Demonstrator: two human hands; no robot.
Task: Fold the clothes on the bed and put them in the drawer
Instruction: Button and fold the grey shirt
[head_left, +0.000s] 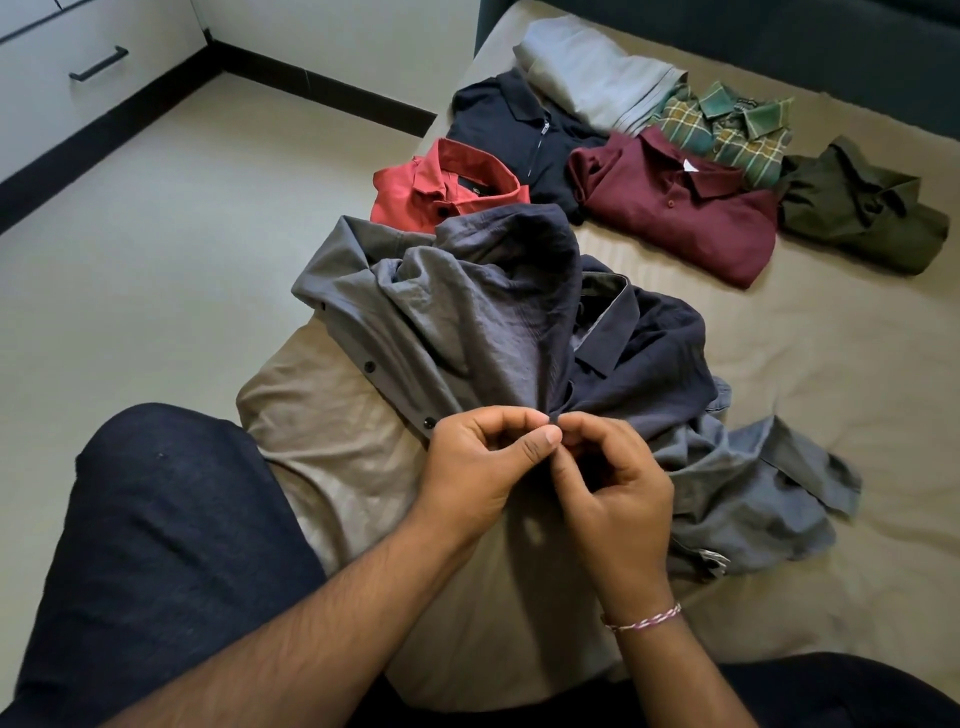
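Beige sheet covers the bed (831, 364) beside a pale floor (182, 234) and white drawer (78, 67), where the left hand (467, 467) and right hand (613, 493) pinch the grey button shirt's (441, 312) placket, its crumpled body lying just beyond them.

place: home bedroom | bed (857, 364) lying under a tan sheet | folded shirts (670, 208) sitting in rows on it | white drawer (78, 57) with a dark handle standing at the wall | pale floor (171, 218) running alongside
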